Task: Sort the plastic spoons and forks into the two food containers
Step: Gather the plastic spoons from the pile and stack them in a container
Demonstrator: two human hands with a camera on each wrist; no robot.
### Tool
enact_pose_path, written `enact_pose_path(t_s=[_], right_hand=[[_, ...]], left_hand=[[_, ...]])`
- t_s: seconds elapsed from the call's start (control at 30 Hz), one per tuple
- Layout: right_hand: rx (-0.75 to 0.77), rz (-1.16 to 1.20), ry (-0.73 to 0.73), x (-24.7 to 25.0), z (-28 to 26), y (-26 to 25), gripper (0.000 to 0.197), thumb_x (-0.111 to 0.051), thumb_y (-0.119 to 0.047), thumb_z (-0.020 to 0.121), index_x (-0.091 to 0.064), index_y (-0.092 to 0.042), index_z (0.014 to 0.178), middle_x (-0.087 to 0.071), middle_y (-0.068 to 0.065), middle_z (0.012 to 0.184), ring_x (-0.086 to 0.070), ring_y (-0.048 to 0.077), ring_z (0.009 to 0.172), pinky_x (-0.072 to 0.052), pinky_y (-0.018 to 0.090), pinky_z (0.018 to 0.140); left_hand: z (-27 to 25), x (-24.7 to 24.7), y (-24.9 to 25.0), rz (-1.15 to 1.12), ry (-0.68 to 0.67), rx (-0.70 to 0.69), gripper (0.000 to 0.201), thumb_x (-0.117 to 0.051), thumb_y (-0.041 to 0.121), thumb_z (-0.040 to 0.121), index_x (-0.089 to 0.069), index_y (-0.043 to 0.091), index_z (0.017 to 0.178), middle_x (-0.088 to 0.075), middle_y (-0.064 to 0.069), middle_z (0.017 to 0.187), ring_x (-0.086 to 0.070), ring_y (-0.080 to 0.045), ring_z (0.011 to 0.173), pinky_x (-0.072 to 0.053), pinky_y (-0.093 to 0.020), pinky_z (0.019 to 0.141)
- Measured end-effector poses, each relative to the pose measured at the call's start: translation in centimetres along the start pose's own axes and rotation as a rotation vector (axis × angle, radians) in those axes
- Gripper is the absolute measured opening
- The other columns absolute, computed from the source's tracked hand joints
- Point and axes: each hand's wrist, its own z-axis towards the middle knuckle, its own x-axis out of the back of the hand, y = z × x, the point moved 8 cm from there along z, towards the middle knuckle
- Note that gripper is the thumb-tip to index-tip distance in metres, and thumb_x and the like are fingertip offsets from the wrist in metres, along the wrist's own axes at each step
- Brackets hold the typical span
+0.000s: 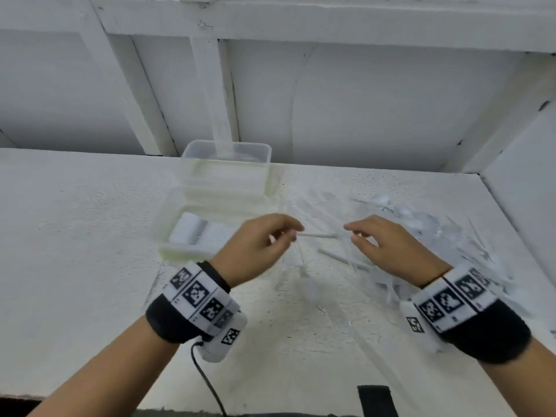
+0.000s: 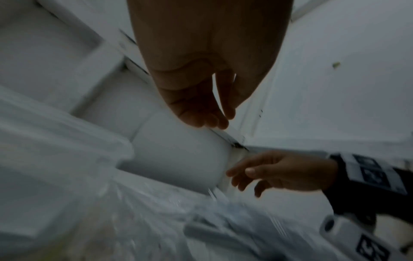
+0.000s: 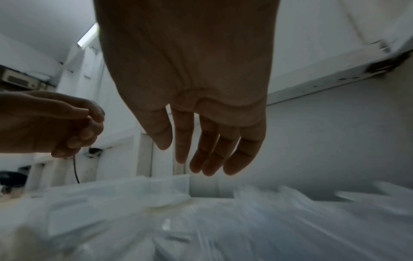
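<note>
In the head view my left hand pinches one end of a thin clear plastic utensil; whether it is a spoon or a fork is too blurred to tell. My right hand hovers at the utensil's other end with relaxed, straight fingers and holds nothing. A pile of clear plastic cutlery lies on the white table, under and right of the right hand. Two clear food containers sit left of the pile. The near one, just beyond my left hand, holds white pieces. The far one stands against the wall.
A white wall with beams closes off the back, and a side wall bounds the table on the right. A black cable hangs from my left wristband over the table's front edge. A dark object sits at that edge.
</note>
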Motion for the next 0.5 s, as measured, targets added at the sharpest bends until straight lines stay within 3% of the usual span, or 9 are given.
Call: enact_pose_path(t_s=[0.1, 0.17, 0.23, 0.3, 0.4, 0.5], right_hand=[[-0.099, -0.025, -0.037, -0.8, -2.7, 3.4, 0.030, -0.049, -0.023, 0.095, -0.057, -0.020, 0.124, -0.057, 0.004, 0.118, -0.051, 0.013, 0.100, -0.034, 0.019, 0.082], [-0.125, -0.061, -0.040, -1.3, -3.8, 4.6, 0.030, -0.049, -0.024, 0.095, -0.057, -0.021, 0.124, -0.055, 0.004, 0.118, -0.051, 0.017, 0.105, -0.037, 0.023, 0.086], [-0.140, -0.107, -0.047, -1.7, -4.4, 5.3, 0.031, -0.049, -0.026, 0.095, -0.057, -0.022, 0.124, -0.054, 0.003, 0.119, -0.049, 0.018, 0.108, -0.038, 0.026, 0.091], [-0.143, -0.147, -0.060, -2.1, -4.8, 5.6, 0.032, -0.049, -0.028, 0.095, -0.056, -0.024, 0.126, -0.053, 0.001, 0.120, -0.047, 0.017, 0.110, -0.039, 0.029, 0.092], [-0.130, -0.179, -0.060, -2.4, -5.0, 5.6, 0.032, -0.049, -0.030, 0.094, -0.056, -0.025, 0.125, -0.052, 0.000, 0.118, -0.047, 0.017, 0.108, -0.041, 0.030, 0.090], [-0.131, -0.165, -0.069, -2.5, -5.1, 5.7, 0.031, -0.049, -0.032, 0.094, -0.057, -0.025, 0.123, -0.052, -0.001, 0.115, -0.048, 0.016, 0.106, -0.042, 0.030, 0.089]], left_hand=[[1.2, -6.1, -0.2, 0.120, -0.257, -0.004, 0.022, -0.050, 0.020, 0.095, -0.064, 0.014, 0.111, -0.064, 0.001, 0.103, -0.054, -0.005, 0.085, -0.038, -0.003, 0.070], [1.8, -9.0, -0.3, 0.174, -0.357, -0.002, 0.025, -0.048, 0.022, 0.096, -0.062, 0.015, 0.116, -0.061, -0.002, 0.111, -0.050, -0.005, 0.093, -0.039, -0.007, 0.078], [2.7, -11.0, -0.4, 0.244, -0.393, -0.008, 0.029, -0.048, 0.023, 0.096, -0.059, 0.015, 0.122, -0.056, -0.004, 0.119, -0.048, -0.012, 0.108, -0.037, -0.021, 0.094], [3.5, -12.5, -0.9, 0.355, -0.406, 0.009, 0.036, -0.047, 0.022, 0.096, -0.050, 0.014, 0.131, -0.047, -0.007, 0.131, -0.042, -0.021, 0.121, -0.034, -0.034, 0.102], [4.3, -14.2, -2.2, 0.561, -0.494, 0.073, 0.044, -0.041, 0.017, 0.097, -0.037, 0.011, 0.140, -0.038, -0.010, 0.141, -0.037, -0.027, 0.127, -0.033, -0.041, 0.103], [4.7, -15.0, -2.9, 0.692, -0.559, 0.114, 0.039, -0.039, 0.012, 0.095, -0.040, 0.008, 0.134, -0.045, -0.012, 0.133, -0.043, -0.030, 0.121, -0.034, -0.041, 0.098]])
